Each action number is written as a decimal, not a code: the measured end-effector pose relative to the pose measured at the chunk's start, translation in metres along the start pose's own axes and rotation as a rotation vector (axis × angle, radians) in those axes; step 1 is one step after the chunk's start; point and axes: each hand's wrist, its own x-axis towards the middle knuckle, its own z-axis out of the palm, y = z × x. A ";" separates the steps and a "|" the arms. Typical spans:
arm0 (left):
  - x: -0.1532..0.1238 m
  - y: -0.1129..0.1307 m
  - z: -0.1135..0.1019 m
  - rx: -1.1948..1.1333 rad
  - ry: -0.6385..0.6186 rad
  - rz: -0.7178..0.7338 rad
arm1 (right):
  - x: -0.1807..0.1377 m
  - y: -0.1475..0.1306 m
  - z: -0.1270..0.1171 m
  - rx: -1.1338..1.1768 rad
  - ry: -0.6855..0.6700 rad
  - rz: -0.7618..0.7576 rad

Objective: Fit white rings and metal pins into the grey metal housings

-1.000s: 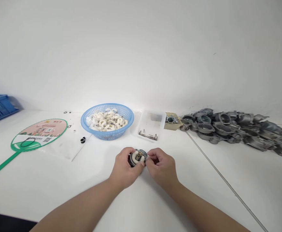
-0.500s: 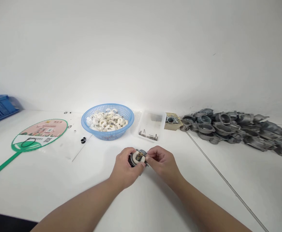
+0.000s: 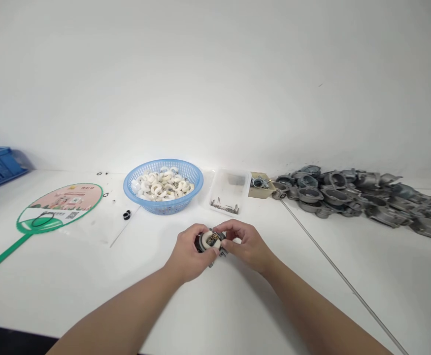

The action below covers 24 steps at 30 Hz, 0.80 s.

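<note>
L hand (image 3: 187,254) grips round metal part (image 3: 211,241); R hand (image 3: 245,246) prob. pinching its edge.

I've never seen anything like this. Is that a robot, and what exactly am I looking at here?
No robot here: these are a person's own bare hands, filmed by one camera worn on their head, looking forward and down. The left hand and right hand together hold a small round metal part with a white ring on it. On the white table are a blue mesh basket of white rings, a clear plastic box of small metal pins, and a heap of grey metal castings.
</note>
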 end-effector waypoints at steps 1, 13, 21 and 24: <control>0.000 0.000 0.000 -0.014 -0.014 0.001 | 0.000 0.000 0.000 0.013 -0.014 -0.013; -0.002 -0.002 -0.006 -0.091 -0.107 -0.011 | 0.002 -0.003 0.000 0.148 -0.067 0.040; -0.005 -0.004 -0.010 -0.043 -0.136 0.055 | -0.009 -0.004 0.009 0.071 0.007 -0.083; -0.008 -0.006 -0.012 -0.029 -0.146 0.094 | -0.015 -0.003 0.012 0.077 0.007 -0.134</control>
